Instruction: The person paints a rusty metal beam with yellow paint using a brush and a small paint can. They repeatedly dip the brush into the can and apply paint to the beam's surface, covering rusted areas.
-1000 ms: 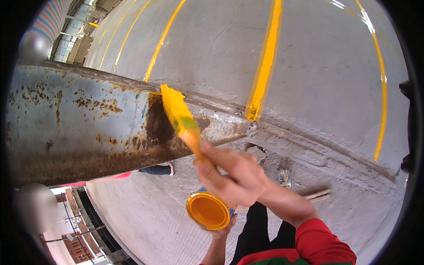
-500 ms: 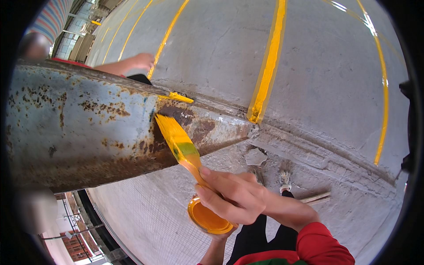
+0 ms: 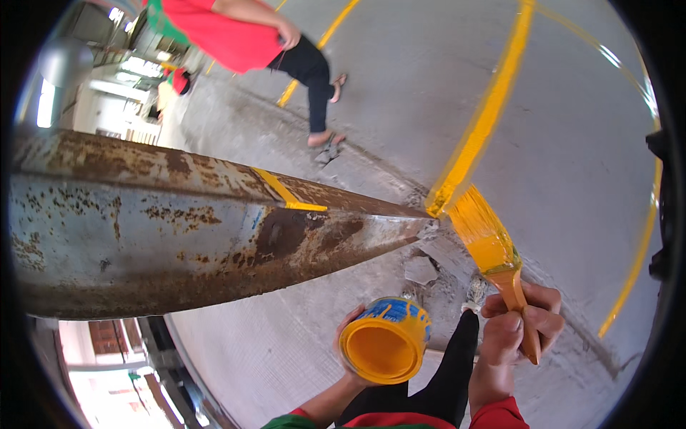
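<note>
My right hand (image 3: 525,325) grips the wooden handle of a wide paintbrush (image 3: 489,239), its bristles loaded with yellow paint. The brush is held away from the column; in the picture its tip overlaps the end of a yellow floor line (image 3: 475,136), and contact cannot be told. Low in the middle, my left hand (image 3: 347,334) clasps the side of a blue-labelled paint can (image 3: 413,312) holding yellow-orange paint, with drips down its outside. To the left, a rusty grey steel column (image 3: 179,236) carries an angled yellow stripe (image 3: 286,193) along its edge.
Beyond the column a person in a red top and dark trousers (image 3: 314,71) stands on the floor. A broken slab piece (image 3: 420,270) lies by the column's foot. More yellow lines cross the grey concrete at right (image 3: 632,272). Another person (image 3: 175,80) is far back left.
My right hand has drawn the brush off the column's face and carried it right. The can shows more fully, and my view has shifted. The other person beyond the column now shows more fully.
</note>
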The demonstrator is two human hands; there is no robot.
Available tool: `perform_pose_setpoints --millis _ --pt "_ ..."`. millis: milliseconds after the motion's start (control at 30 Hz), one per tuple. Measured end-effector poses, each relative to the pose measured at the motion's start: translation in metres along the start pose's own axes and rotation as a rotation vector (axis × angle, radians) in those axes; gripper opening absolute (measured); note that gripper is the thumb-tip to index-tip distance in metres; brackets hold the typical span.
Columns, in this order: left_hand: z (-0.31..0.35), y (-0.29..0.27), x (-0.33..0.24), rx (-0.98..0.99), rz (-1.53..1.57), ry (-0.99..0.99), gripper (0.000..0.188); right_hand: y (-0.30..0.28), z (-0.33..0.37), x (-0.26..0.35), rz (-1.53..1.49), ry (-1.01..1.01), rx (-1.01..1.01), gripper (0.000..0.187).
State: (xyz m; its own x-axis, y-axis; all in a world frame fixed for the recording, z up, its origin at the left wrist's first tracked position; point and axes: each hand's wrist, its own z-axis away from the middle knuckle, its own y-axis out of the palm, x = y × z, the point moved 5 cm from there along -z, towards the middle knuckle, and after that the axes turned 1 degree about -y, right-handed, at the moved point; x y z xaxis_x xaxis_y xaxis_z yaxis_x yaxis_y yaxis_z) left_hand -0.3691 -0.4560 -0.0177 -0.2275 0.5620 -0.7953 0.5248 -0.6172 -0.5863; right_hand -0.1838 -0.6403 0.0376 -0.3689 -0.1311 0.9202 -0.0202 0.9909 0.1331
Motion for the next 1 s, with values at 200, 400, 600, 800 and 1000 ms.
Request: perform_pose_setpoints --millis 200,400,600,800,1000 --pt "-0.044 0.05 -0.025 -0.202 0.471 -0.238 0.08 -0.013 -0.05 -0.029 -0.051 0.013 0.141 0.02" --pt "-0.064 0.051 -0.033 -0.256 0.174 -0.027 0.123 0.001 -0.067 -0.042 -0.147 -0.03 0.204 0.022" --pt "-0.048 0.041 -0.018 -0.243 0.165 0.018 0.131 0.02 -0.061 -0.025 -0.124 -0.067 0.366 0.02" --pt "-0.01 0.021 0.02 -0.098 0.413 -0.098 0.134 0.054 -0.025 0.016 -0.1 -0.201 0.473 0.018" --pt "0.022 -0.031 0.047 -0.033 0.435 -0.031 0.136 0.095 0.018 0.045 0.02 -0.385 0.345 0.012"
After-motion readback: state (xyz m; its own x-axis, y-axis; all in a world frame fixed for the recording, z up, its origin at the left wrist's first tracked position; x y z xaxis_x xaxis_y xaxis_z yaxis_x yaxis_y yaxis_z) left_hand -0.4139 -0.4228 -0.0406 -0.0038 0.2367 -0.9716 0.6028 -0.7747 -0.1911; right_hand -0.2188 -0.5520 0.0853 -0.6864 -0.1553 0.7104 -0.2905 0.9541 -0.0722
